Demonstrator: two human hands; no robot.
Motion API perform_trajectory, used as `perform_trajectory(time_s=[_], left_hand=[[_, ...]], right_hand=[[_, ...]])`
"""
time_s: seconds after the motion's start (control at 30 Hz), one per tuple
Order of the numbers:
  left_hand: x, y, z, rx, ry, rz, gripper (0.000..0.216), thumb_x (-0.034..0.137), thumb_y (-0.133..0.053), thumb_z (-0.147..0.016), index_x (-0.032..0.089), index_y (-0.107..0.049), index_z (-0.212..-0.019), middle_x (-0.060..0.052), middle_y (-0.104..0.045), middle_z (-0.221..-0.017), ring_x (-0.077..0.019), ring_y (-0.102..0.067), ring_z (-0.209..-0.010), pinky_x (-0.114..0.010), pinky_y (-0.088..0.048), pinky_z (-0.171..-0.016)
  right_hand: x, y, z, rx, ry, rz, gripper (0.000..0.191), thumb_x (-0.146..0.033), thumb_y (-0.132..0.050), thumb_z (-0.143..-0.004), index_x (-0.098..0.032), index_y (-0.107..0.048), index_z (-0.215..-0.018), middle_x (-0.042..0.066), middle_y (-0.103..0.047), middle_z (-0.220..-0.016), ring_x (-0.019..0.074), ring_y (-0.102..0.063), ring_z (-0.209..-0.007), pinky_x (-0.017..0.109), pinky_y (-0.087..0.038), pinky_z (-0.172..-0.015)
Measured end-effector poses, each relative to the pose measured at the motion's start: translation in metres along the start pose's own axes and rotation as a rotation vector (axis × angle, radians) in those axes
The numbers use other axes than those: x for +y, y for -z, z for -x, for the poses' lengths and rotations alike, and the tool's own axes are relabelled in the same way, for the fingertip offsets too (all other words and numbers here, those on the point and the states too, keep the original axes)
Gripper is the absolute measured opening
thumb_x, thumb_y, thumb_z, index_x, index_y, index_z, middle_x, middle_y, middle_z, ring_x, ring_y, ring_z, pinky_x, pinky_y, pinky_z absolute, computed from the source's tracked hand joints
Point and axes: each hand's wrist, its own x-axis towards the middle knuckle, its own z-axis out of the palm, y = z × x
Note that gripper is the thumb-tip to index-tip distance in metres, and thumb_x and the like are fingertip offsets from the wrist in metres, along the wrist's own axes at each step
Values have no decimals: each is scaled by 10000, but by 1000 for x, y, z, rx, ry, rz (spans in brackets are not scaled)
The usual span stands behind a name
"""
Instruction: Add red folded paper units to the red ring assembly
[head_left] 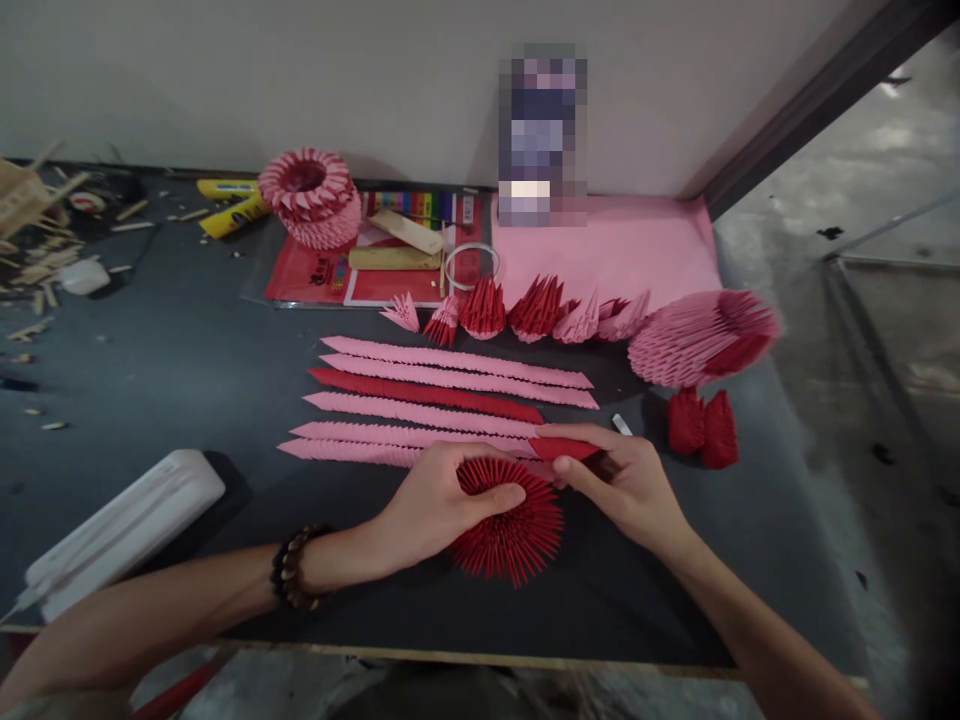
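A round, spiky red folded-paper piece [514, 555] is gripped in my left hand [439, 495], with the thumb laid across its centre. My right hand [634, 485] pinches a smooth red folded-paper piece [564, 448] between thumb and fingers, just beyond the round one. Beyond both hands, several long pink strips of nested paper folds [420, 407] lie side by side with one red strip [420, 392]. The near pink strips run partly behind my hands.
At the back stand a pink and red paper ring [311, 195], glue tubes [236, 212] and a red packet [311, 275]. Small paper clusters [536, 308], a large pink piece [701, 340] and two red bundles [701, 425] sit rightward. A white case [127, 530] lies left.
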Motion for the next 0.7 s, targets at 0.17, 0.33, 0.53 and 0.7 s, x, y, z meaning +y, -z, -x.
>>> perform_trajectory(time_s=[0.17, 0.33, 0.53, 0.7], left_hand=[[-3, 1, 0, -24, -6, -38, 284, 313, -722, -914, 187, -796, -1158, -55, -808, -1153, -211, -729, -1099, -327, -495, -1050], [-2, 0, 1, -29, 30, -35, 307, 336, -710, -920, 194, -790, -1179, -58, -803, -1179, -215, -732, -1104, -339, -504, -1056], [3, -1, 0, -19, 44, -35, 305, 367, -712, -908, 188, -794, -1142, -64, -808, -1161, -226, -737, -1096, -360, -527, -1048], [5, 0, 0, -35, 43, -48, 322, 367, -704, -904, 156, -791, -1131, -88, -805, -1159, -229, -736, -1092, -360, -526, -1054]], right_hand=[[-1, 3, -1, -52, 12, 38, 249, -420, -669, -975, -207, -786, -1029, 37, -780, -866, 121, -658, -631, 242, -510, -584], [0, 6, -1, -137, 14, 58, 217, -408, -659, -980, -225, -764, -1031, 29, -777, -915, 148, -675, -757, 256, -491, -663], [1, 5, 0, -160, -14, 79, 242, -424, -687, -955, -205, -778, -1003, 45, -774, -892, 152, -661, -723, 260, -479, -627], [2, 3, 1, -141, -33, 66, 248, -426, -711, -944, -195, -786, -994, 47, -771, -868, 120, -614, -643, 239, -451, -561]])
